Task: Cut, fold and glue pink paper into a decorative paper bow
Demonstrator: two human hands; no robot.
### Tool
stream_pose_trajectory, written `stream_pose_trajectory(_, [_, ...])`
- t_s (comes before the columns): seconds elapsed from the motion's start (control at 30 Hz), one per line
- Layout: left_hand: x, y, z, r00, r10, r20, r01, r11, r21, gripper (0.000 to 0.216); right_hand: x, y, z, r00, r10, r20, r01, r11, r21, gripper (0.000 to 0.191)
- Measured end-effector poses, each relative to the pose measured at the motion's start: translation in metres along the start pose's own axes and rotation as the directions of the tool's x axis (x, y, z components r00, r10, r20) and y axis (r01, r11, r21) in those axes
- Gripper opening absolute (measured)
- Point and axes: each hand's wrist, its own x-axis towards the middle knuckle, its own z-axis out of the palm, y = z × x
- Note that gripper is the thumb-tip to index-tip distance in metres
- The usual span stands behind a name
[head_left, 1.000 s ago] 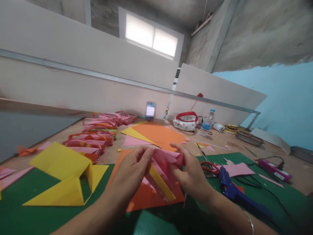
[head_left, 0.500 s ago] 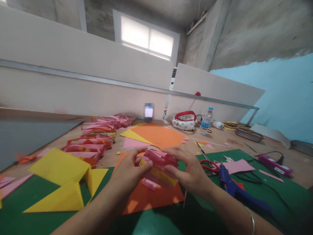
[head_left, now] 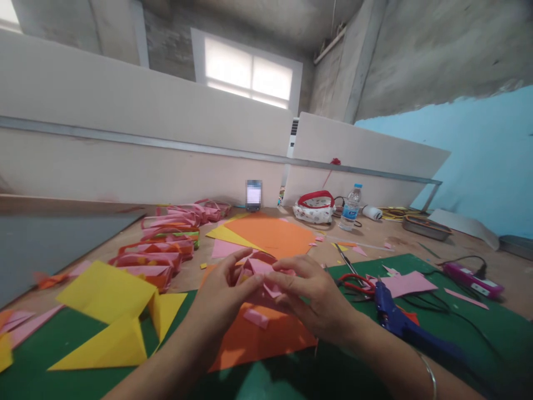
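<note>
Both my hands meet over an orange sheet [head_left: 266, 339] on the green cutting mat [head_left: 420, 311]. My left hand [head_left: 220, 300] and my right hand [head_left: 312, 297] are closed on a pink folded paper piece [head_left: 260, 272], squeezed together between the fingers. A small pink strip [head_left: 255, 317] lies on the orange sheet just below the hands. A bracelet shows on my right wrist.
Folded yellow paper [head_left: 108, 311] lies left on the mat. A row of pink and orange paper lanterns [head_left: 162, 244] runs back left. A blue glue gun [head_left: 395, 319], red scissors [head_left: 353, 280], orange and yellow sheets [head_left: 270, 233], a water bottle [head_left: 351, 208] and a pink device [head_left: 472, 278] lie around.
The pink piece, spread out with a yellow strip showing a second ago, is now pressed into a small bundle between my hands, which have come closer together.
</note>
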Motion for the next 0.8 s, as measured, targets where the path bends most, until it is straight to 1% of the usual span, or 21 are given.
stream_pose_trajectory(0.07, [-0.001, 0.000, 0.001, 0.999, 0.035, -0.012, -0.035, 0.999, 0.007, 0.062, 0.000, 0.000, 0.000, 1.000, -0.010, -0.018, 0.011, 0.999, 0.031, 0.041])
stream_pose_trajectory(0.13, [-0.001, 0.001, 0.000, 0.998, 0.055, -0.036, -0.055, 0.998, -0.006, 0.059, -0.001, 0.000, -0.001, 0.996, 0.052, -0.077, -0.047, 0.997, 0.068, 0.050])
stream_pose_trajectory(0.2, [0.000, 0.001, -0.001, 0.996, 0.067, -0.064, -0.069, 0.997, -0.029, 0.057, -0.001, 0.002, -0.002, 0.966, 0.201, -0.163, -0.181, 0.975, 0.128, 0.052])
stream_pose_trajectory(0.23, [0.001, 0.001, -0.002, 0.995, 0.068, -0.075, -0.071, 0.997, -0.038, 0.057, 0.000, 0.004, -0.002, 0.937, 0.294, -0.190, -0.261, 0.948, 0.182, 0.053])
stream_pose_trajectory(0.27, [0.002, 0.000, -0.004, 0.994, 0.068, -0.080, -0.072, 0.996, -0.047, 0.057, 0.000, 0.006, -0.002, 0.902, 0.388, -0.190, -0.335, 0.906, 0.260, 0.054])
stream_pose_trajectory(0.3, [0.003, 0.000, -0.005, 0.994, 0.071, -0.078, -0.075, 0.995, -0.061, 0.057, 0.000, 0.009, -0.001, 0.866, 0.476, -0.153, -0.401, 0.844, 0.357, 0.055])
stream_pose_trajectory(0.33, [0.005, -0.001, -0.006, 0.995, 0.077, -0.070, -0.082, 0.994, -0.076, 0.058, 0.001, 0.012, 0.001, 0.833, 0.547, -0.082, -0.456, 0.762, 0.460, 0.055])
stream_pose_trajectory(0.37, [0.006, -0.002, -0.007, 0.995, 0.084, -0.057, -0.089, 0.992, -0.088, 0.058, 0.001, 0.014, 0.002, 0.808, 0.589, 0.011, -0.496, 0.669, 0.553, 0.051])
stream_pose_trajectory(0.43, [0.007, -0.004, -0.007, 0.994, 0.103, -0.037, -0.106, 0.988, -0.110, 0.059, 0.003, 0.017, 0.006, 0.784, 0.592, 0.185, -0.538, 0.501, 0.678, 0.038])
stream_pose_trajectory(0.47, [0.007, -0.004, -0.007, 0.994, 0.105, -0.034, -0.109, 0.987, -0.115, 0.059, 0.003, 0.017, 0.007, 0.781, 0.579, 0.236, -0.546, 0.449, 0.707, 0.032])
stream_pose_trajectory(0.5, [0.006, -0.004, -0.006, 0.994, 0.104, -0.040, -0.108, 0.988, -0.111, 0.059, 0.004, 0.016, 0.008, 0.780, 0.569, 0.260, -0.549, 0.423, 0.721, 0.027])
stream_pose_trajectory(0.57, [0.003, -0.002, -0.005, 0.995, 0.081, -0.051, -0.086, 0.992, -0.091, 0.058, 0.005, 0.014, 0.008, 0.777, 0.577, 0.250, -0.543, 0.416, 0.729, 0.019])
stream_pose_trajectory(0.63, [0.001, -0.002, -0.003, 0.997, 0.069, -0.032, -0.071, 0.996, -0.055, 0.055, 0.005, 0.013, 0.007, 0.772, 0.598, 0.214, -0.538, 0.436, 0.722, 0.015])
stream_pose_trajectory(0.7, [0.002, -0.002, -0.003, 0.997, 0.078, 0.019, -0.077, 0.997, -0.027, 0.054, 0.005, 0.012, 0.007, 0.768, 0.611, 0.192, -0.537, 0.452, 0.713, 0.013])
stream_pose_trajectory(0.8, [0.006, -0.006, -0.002, 0.993, 0.073, 0.088, -0.071, 0.997, -0.028, 0.054, 0.003, 0.014, 0.008, 0.770, 0.620, 0.151, -0.520, 0.474, 0.710, 0.016])
